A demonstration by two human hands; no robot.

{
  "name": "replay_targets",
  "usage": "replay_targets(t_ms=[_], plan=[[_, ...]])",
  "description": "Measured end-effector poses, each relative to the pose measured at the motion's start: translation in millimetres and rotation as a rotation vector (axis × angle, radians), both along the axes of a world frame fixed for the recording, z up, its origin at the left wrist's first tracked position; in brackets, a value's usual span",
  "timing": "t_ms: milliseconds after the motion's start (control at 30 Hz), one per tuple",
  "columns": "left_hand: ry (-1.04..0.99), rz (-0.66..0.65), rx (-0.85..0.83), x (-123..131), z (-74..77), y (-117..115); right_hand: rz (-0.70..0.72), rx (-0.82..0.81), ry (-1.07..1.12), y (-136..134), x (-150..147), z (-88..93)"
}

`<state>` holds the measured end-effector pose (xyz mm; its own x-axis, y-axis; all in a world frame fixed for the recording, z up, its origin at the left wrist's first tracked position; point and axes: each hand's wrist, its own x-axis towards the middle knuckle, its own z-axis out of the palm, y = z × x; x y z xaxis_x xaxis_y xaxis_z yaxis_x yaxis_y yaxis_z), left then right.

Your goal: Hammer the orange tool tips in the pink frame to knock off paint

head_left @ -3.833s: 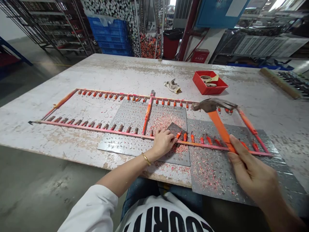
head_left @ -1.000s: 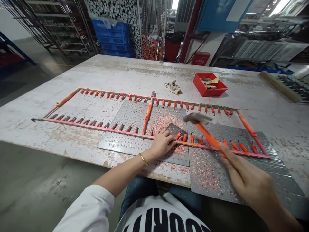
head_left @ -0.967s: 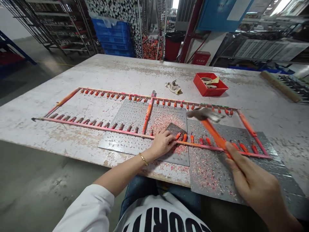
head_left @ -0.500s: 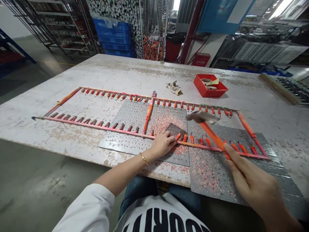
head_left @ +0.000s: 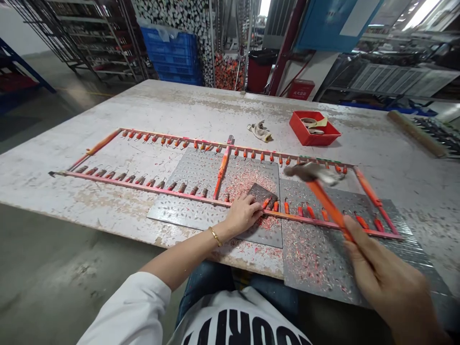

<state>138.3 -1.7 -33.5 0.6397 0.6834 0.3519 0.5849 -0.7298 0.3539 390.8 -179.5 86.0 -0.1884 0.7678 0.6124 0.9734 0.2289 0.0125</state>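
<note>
A long pink-orange painted metal frame (head_left: 151,185) with rows of hooks lies flat on the table. My left hand (head_left: 243,214) is closed on the frame's near rail, beside a small dark metal block (head_left: 262,192) under the hooks. My right hand (head_left: 390,282) grips the orange handle of a hammer (head_left: 325,199). Its steel head (head_left: 312,171), blurred, hangs a little above the hooks on the frame's right half. Pink paint chips (head_left: 247,178) litter the grey perforated plates (head_left: 190,172) beneath.
A red tray (head_left: 315,128) with tape rolls and a crumpled glove (head_left: 259,131) lie beyond the frame. A broom (head_left: 417,128) rests at the far right. Blue crates (head_left: 168,52) and racks stand behind the worn white table (head_left: 179,108).
The hammer has been swinging up and down over the right half of the frame; its head is now slightly higher and further right than half a second ago. My left hand has stayed put.
</note>
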Motion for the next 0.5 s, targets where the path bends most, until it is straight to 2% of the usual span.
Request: replay_targets(t_ms=[33, 100, 133, 200, 267, 367, 433, 500], plan=[[0.002, -0.001, 0.002, 0.1, 0.0, 0.0, -0.014, 0.046, 0.007, 0.3, -3.3, -0.3], [0.002, -0.001, 0.007, 0.2, 0.2, -0.1, 0.003, 0.05, -0.043, 1.9, -7.6, -13.7], [0.003, -0.001, 0.012, 0.3, 0.3, -0.1, 0.06, -0.013, -0.086, 3.0, -8.1, -24.6], [0.005, 0.005, 0.017, 0.5, 0.5, -0.1, 0.048, -0.114, -0.211, 4.7, -5.7, -45.9], [0.004, 0.003, 0.016, 0.7, 0.6, 0.0, 0.039, -0.197, -0.23, 4.8, -1.0, -55.5], [-0.002, 0.002, 0.009, 0.9, 0.1, 0.3, 0.046, -0.207, -0.119, 1.1, 2.3, -39.6], [-0.001, 0.003, 0.001, 0.9, -0.3, 0.5, 0.053, -0.119, -0.016, -2.0, -0.5, -20.6], [0.0, 0.002, -0.008, 1.0, -0.4, 0.6, 0.011, 0.02, 0.037, -3.6, -5.1, -10.4]])
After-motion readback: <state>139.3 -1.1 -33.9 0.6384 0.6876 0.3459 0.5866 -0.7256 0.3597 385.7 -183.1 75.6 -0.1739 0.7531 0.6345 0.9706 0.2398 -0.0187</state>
